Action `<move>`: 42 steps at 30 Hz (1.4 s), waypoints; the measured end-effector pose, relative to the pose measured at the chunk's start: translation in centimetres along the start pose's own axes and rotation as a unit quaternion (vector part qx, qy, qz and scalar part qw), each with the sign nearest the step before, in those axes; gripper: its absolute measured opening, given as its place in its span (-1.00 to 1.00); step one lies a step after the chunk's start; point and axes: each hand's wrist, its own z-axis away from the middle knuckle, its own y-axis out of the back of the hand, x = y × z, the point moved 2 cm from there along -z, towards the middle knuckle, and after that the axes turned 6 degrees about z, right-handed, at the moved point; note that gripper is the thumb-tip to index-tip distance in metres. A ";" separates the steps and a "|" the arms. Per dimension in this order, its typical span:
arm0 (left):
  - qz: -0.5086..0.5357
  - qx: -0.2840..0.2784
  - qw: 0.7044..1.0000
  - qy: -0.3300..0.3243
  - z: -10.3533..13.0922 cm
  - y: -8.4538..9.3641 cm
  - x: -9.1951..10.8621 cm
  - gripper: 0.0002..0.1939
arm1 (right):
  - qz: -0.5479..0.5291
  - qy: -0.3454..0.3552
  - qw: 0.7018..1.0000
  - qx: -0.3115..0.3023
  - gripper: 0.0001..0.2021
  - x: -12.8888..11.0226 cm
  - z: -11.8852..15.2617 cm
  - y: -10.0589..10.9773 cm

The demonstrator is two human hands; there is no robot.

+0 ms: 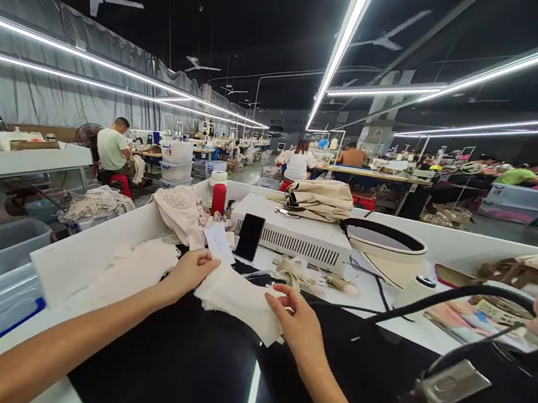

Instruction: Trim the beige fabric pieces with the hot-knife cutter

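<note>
Between my hands a stack of white fabric pieces (240, 297) is held up over the glossy black work surface (182, 377). My left hand (190, 274) pinches its upper left corner between thumb and fingers. At the right end, my right hand (293, 316) grips the edge with thumb and fingertips. A small white paper slip with handwriting (219, 243) is just behind the left end of the fabric. To the left of my left hand lies a pile of pale fabric pieces (130, 268).
A black phone (249, 237) leans on a white vented box (295, 229) with folded beige cloth (322, 199) on top. A red bottle (219, 199) stands beside it. Rightward are a visor-like round piece (386, 246), a thread cone (414, 294) and a metal machine part (453, 387). Other people sit further back.
</note>
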 end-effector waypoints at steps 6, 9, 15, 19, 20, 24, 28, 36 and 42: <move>-0.111 -0.022 0.992 0.048 -3.9 -2.1 -3.0 -0.74 | 0.127 0.037 0.991 0.035 -0.81 1.2 -2.9 0.2; -0.157 -0.033 0.985 0.067 -4.2 -2.4 -4.5 -0.73 | 0.195 0.046 0.979 0.023 -0.89 1.9 -3.4 -0.2; -0.252 -0.033 0.967 0.019 -3.3 -0.9 -4.4 -0.71 | 0.290 0.065 0.955 0.007 -0.80 1.2 -2.8 -1.2; -0.326 -0.001 0.939 -0.105 -2.1 0.3 -2.5 -0.76 | 0.293 0.114 0.949 -0.023 -0.78 -0.7 -1.7 -2.1; -0.339 -0.005 0.930 -0.141 -1.8 0.3 -2.1 -0.76 | 0.289 0.127 0.948 -0.034 -0.78 -1.0 -1.4 -2.3; -0.370 -0.081 0.896 -0.234 -1.3 -1.4 -2.2 -0.67 | 0.283 0.166 0.942 -0.077 -0.75 -1.5 -0.7 -2.8; -0.404 -0.147 0.869 -0.245 -1.5 -3.4 -4.3 -0.55 | 0.296 0.175 0.933 -0.105 -0.81 -0.5 -0.5 -3.0; -0.469 -0.173 0.838 -0.217 -1.2 -3.6 -6.2 -0.51 | 0.307 0.175 0.930 -0.106 -0.86 0.3 -0.2 -3.7; -0.471 -0.164 0.841 -0.211 -0.9 -4.6 -6.0 -0.51 | 0.300 0.193 0.928 -0.106 -0.69 -0.6 1.2 -3.2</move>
